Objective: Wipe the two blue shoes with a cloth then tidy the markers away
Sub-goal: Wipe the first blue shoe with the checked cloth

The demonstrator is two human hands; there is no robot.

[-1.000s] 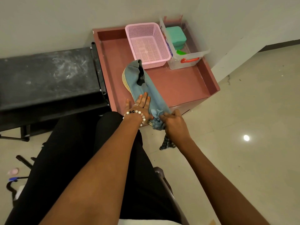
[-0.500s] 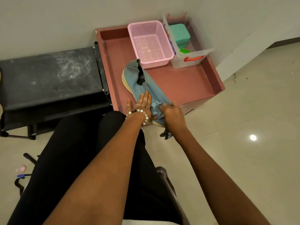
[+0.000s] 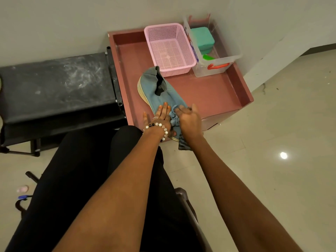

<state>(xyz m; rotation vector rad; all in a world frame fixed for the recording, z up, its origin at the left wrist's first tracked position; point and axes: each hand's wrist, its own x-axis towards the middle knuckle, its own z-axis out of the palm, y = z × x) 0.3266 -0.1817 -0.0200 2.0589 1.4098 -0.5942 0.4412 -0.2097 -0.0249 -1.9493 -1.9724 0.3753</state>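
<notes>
One blue knit shoe (image 3: 156,88) with a pale sole lies on the pink tray table (image 3: 209,91), its toe toward me over the near edge. My left hand (image 3: 160,117) lies flat on the toe end with straight fingers, holding the shoe down. My right hand (image 3: 189,118) grips a bunched blue cloth (image 3: 174,115) against the toe. A dark end of the cloth (image 3: 183,144) hangs below the table edge. No second shoe and no markers are in sight.
A pink mesh basket (image 3: 183,50) and a clear plastic box (image 3: 218,64) holding a green case stand at the back of the tray. A black bench (image 3: 54,88) is to the left. My legs in black fill the foreground. Tiled floor lies to the right.
My right hand with the cloth has slid up along the toe of the shoe, away from me. My left hand has stayed pressed on the shoe.
</notes>
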